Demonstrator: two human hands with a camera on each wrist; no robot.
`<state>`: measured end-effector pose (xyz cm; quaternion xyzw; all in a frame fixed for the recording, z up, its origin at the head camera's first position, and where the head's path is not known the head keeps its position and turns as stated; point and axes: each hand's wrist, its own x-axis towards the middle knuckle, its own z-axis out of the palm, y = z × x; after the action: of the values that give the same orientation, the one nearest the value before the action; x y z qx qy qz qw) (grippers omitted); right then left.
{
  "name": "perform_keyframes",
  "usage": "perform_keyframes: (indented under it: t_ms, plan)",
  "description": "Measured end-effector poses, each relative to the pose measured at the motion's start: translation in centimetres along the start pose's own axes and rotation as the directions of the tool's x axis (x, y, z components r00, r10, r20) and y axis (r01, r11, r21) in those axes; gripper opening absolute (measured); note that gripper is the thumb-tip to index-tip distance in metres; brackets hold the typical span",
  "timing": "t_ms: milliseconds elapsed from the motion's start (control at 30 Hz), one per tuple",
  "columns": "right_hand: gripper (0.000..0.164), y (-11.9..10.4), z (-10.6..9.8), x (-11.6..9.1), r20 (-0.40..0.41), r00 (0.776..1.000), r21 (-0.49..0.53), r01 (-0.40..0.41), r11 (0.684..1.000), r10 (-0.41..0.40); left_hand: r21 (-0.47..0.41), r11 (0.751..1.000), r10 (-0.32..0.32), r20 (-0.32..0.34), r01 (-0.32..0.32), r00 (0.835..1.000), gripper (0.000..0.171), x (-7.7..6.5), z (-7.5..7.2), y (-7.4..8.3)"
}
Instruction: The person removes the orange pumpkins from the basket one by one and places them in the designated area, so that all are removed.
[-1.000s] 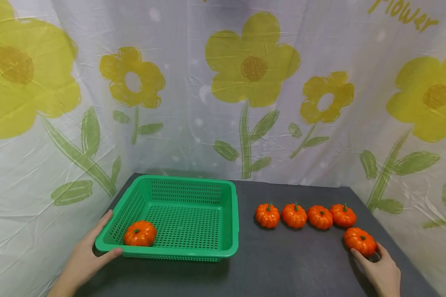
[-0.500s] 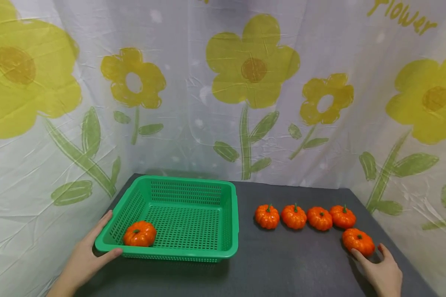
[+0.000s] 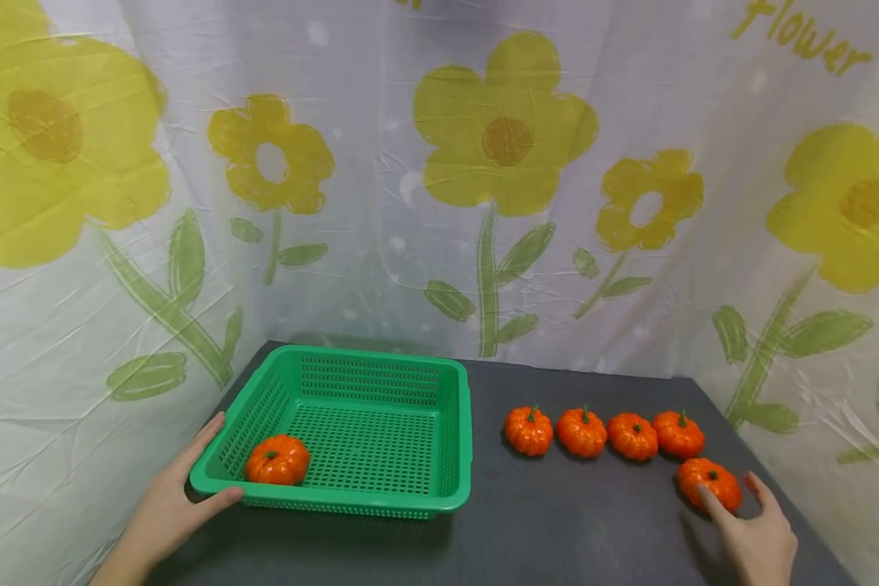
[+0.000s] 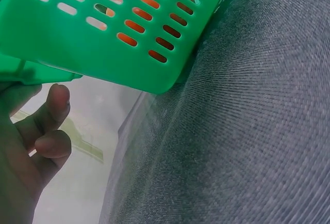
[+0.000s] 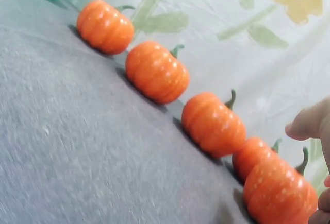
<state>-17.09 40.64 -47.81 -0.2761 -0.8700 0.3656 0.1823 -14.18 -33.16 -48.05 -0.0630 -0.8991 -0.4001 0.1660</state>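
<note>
In the head view, my left hand (image 3: 168,509) holds the front left corner of a green plastic basket (image 3: 450,496), thumb on the front rim and fingers along the left side. One small orange pumpkin (image 3: 278,460) sits inside the basket's front left part. My right hand (image 3: 758,537) is at the nearest pumpkin (image 3: 725,486) on the right, fingers spread and apart from it. The thumb overlaps it in the head view, but stands clear above it in the right wrist view. Behind it, several more pumpkins (image 3: 582,431) with green stems stand in a row.
A dark grey cloth-covered table (image 3: 557,529) bears everything. White curtains (image 3: 366,268) painted with yellow flowers enclose the back and both sides. The row of pumpkins stands to the right of the basket, near the table's back edge.
My right hand's fingers have loosened from the nearest pumpkin and drawn a little to the right. The pumpkin stays on the table. My left hand keeps its hold on the basket.
</note>
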Motion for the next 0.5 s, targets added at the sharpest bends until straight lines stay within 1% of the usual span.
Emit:
perform_keyframes:
  t_ms: [167, 267, 400, 500]
  plan:
    - [0.086, -1.4, 0.3, -0.9, -0.039, 0.998, -0.007, 0.049, 0.999, -0.05, -0.008, 1.0, 0.013, -0.003, -0.013, 1.0, 0.102, -0.2, 0.0, -0.1]
    - [0.082, -2.7, 0.8, -1.6, -0.047, 0.995, -0.004, 0.088, 0.996, -0.088, -0.005, 1.0, -0.003, 0.007, 0.003, 1.0, 0.102, -0.3, -0.1, -0.2]
    - [0.073, -4.8, 1.8, -2.3, -0.037, 0.984, 0.078, 0.176, 0.981, -0.174, 0.014, 0.999, -0.043, 0.037, 0.043, 0.998, 0.103, -0.2, -0.2, -0.2]
    - [0.066, -6.5, 2.4, -2.3, 0.002, 0.968, 0.176, 0.247, 0.953, -0.251, 0.029, 0.998, -0.064, 0.063, 0.062, 0.996, 0.104, 0.2, -0.3, 0.0]
